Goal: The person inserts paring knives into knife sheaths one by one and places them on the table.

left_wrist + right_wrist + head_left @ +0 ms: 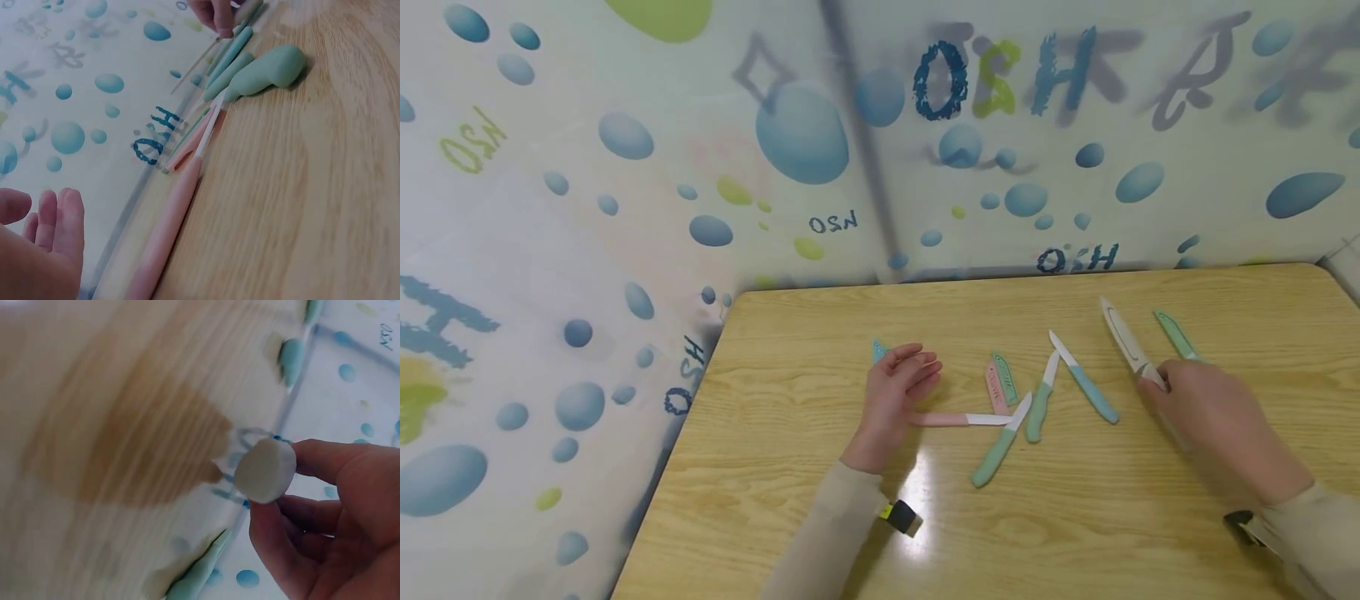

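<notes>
My right hand grips a beige knife, which points away toward the far edge. In the right wrist view the rounded end of its pale handle shows between thumb and fingers. Whether its blade is bare or covered I cannot tell. My left hand has loosely bent fingers holding nothing, beside a pink-handled knife with a white blade. Behind that hand a blue sheath is partly hidden. A pink sheath and a green sheath lie close together beyond the pink-handled knife.
Two green-handled knives and a blue-handled knife lie with bare white blades on the wooden table. To the right lies a long green piece, partly behind my right hand. A patterned wall covering borders the table's far side.
</notes>
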`<state>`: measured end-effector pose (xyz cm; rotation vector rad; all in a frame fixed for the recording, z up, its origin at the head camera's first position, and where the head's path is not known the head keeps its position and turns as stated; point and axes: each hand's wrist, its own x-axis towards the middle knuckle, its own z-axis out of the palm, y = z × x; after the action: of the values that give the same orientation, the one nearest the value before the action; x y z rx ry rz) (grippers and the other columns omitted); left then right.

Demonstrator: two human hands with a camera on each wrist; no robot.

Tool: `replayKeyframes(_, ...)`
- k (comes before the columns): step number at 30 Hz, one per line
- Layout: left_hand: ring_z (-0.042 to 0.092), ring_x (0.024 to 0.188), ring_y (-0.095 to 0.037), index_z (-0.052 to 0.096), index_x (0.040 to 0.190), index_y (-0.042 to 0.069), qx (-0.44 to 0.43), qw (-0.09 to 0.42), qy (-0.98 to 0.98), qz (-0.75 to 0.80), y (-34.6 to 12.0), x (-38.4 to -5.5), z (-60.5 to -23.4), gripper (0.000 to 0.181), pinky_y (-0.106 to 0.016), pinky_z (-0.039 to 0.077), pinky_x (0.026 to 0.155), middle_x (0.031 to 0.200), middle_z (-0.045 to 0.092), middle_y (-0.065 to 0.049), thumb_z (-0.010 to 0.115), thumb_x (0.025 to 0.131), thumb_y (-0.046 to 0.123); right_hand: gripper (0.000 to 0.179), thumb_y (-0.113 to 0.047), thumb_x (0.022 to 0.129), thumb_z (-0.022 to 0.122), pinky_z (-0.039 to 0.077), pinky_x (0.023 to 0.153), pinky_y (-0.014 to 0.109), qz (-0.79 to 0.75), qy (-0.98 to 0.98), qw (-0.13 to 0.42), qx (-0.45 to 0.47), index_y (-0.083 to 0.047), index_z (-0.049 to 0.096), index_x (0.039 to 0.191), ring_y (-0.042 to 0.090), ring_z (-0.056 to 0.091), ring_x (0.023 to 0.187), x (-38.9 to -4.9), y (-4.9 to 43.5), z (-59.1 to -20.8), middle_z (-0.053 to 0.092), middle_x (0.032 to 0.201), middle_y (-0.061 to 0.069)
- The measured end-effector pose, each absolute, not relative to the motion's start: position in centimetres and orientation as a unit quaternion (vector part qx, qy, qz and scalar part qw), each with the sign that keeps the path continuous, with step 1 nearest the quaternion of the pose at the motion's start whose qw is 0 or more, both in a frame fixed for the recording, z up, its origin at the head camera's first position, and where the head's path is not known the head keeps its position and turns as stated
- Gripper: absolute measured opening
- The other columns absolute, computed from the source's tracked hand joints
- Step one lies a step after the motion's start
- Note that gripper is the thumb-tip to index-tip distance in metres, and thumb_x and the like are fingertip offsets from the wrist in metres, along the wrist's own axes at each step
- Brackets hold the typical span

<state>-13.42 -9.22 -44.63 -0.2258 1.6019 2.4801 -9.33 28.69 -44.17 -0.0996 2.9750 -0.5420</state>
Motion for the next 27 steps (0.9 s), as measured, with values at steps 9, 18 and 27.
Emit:
replayKeyframes(9,0.071,0.103,-0.022,0.055,0.127,-0.005,-0.066,0.077,0.546,0.832,-10.8,-13.4,-44.9,0.026,-0.037,0.059,0.097,0.109,0.071,-0.007,0.059,0.103,0.004,0.039,-0.021,0.104,0.059,0.033,0.041,0.030,-0.136,0.989,0.045,-0.034,-0.006,0.048,0.070,0.019,0.041,0.050,-9.9,29.7,-44.4,0.042,0.059,0.005)
replayKeyframes(18,0.071,0.103,-0.020,0.059,0.124,-0.001,-0.066,0.063,0.553,0.828,-12.4,-13.4,-44.8,0.022,-0.042,0.057,0.100,0.109,0.070,-0.005,0.059,0.103,0.004,0.040,-0.021,0.103,0.059,0.033,0.041,0.030,-0.136,0.989,0.045,-0.036,-0.009,0.047,0.067,0.019,0.041,0.049,-10.4,30.2,-44.7,0.042,0.059,0.004)
replayKeyframes(27,0.071,0.101,-0.019,0.061,0.119,0.003,-0.068,0.057,0.553,0.829,-13.8,-13.5,-44.5,0.016,-0.036,0.059,0.095,0.107,0.071,-0.004,0.057,0.103,0.003,0.039,-0.023,0.104,0.057,0.033,0.042,0.030,-0.147,0.987,0.059,-0.024,-0.007,0.049,0.069,0.019,0.041,0.050,-10.6,30.2,-44.7,0.043,0.060,0.005)
